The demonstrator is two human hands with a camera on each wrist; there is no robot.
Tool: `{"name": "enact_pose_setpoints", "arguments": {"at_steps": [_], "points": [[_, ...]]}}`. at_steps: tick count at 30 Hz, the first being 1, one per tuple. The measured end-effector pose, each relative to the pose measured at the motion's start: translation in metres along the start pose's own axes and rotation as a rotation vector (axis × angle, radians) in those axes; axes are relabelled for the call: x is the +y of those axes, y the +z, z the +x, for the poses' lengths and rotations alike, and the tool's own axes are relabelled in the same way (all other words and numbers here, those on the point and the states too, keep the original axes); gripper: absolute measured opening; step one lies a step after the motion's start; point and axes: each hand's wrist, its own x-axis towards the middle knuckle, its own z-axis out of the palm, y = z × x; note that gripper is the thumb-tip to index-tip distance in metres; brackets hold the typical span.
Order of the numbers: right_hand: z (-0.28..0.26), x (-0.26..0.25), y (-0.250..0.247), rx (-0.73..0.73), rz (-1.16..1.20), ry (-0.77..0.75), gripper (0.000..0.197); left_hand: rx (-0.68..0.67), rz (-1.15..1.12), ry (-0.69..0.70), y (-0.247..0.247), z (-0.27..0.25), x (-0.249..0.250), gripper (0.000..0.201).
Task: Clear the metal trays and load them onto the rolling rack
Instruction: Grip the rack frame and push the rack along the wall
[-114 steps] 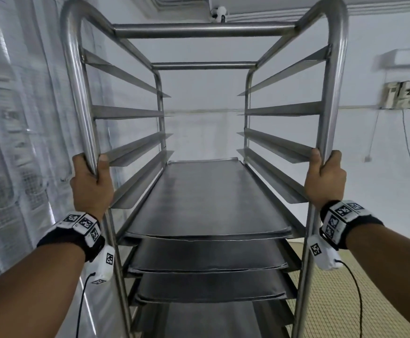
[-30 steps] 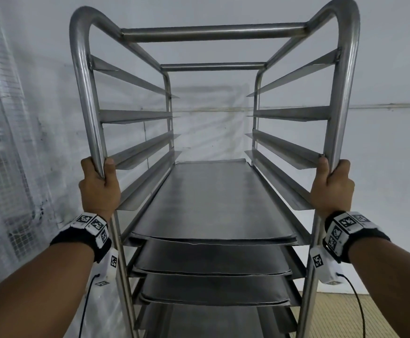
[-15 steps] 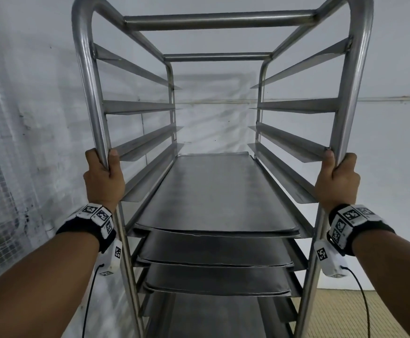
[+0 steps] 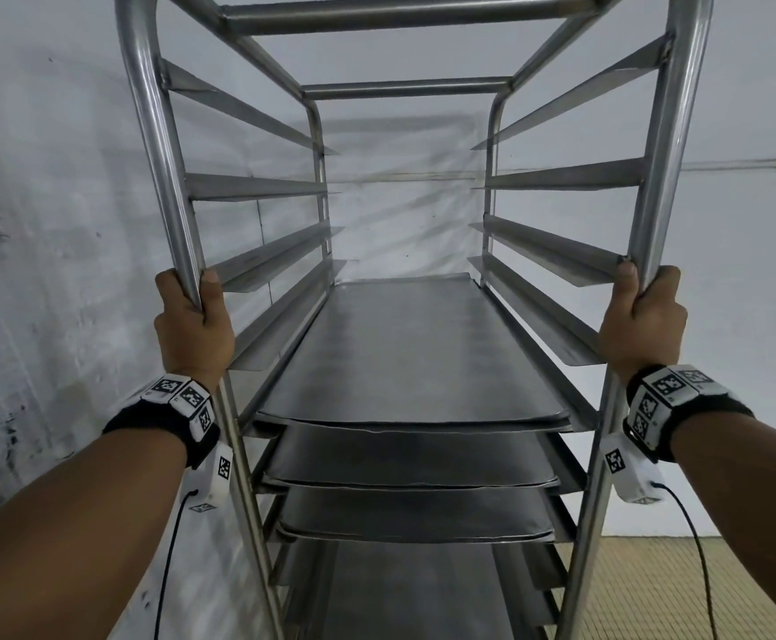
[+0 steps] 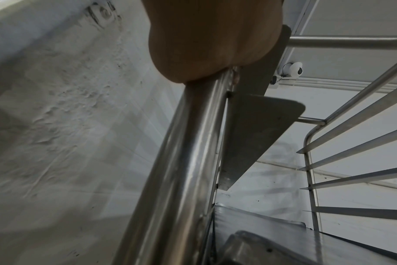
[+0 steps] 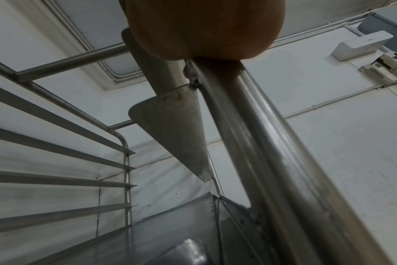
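At near uprights: your left hand (image 4: 194,327) and right hand (image 4: 640,325) each clamp a post of the tall tubular steel rolling rack (image 4: 159,145).
Trays: flat dull-grey metal trays (image 4: 413,353) sit stacked on its middle and lower runners.

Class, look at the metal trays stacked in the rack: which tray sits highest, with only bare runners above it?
The top tray, level with the wrists. Three more trays lie beneath it; above it the rolling rack holds only bare runners.

No words, brands or numbers can be read anywhere. The only markings are black-and-white square code patterns on the wristbands (image 4: 182,399), just below the hands gripping the rack (image 4: 404,362).
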Motion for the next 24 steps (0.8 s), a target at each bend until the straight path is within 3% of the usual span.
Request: {"name": "enact_pose_setpoints", "arguments": {"at_steps": [24], "points": [[0.012, 0.011, 0.023, 0.028, -0.017, -0.007, 0.051, -0.011, -0.004, -0.007, 0.022, 0.011, -0.015, 0.052]]}}
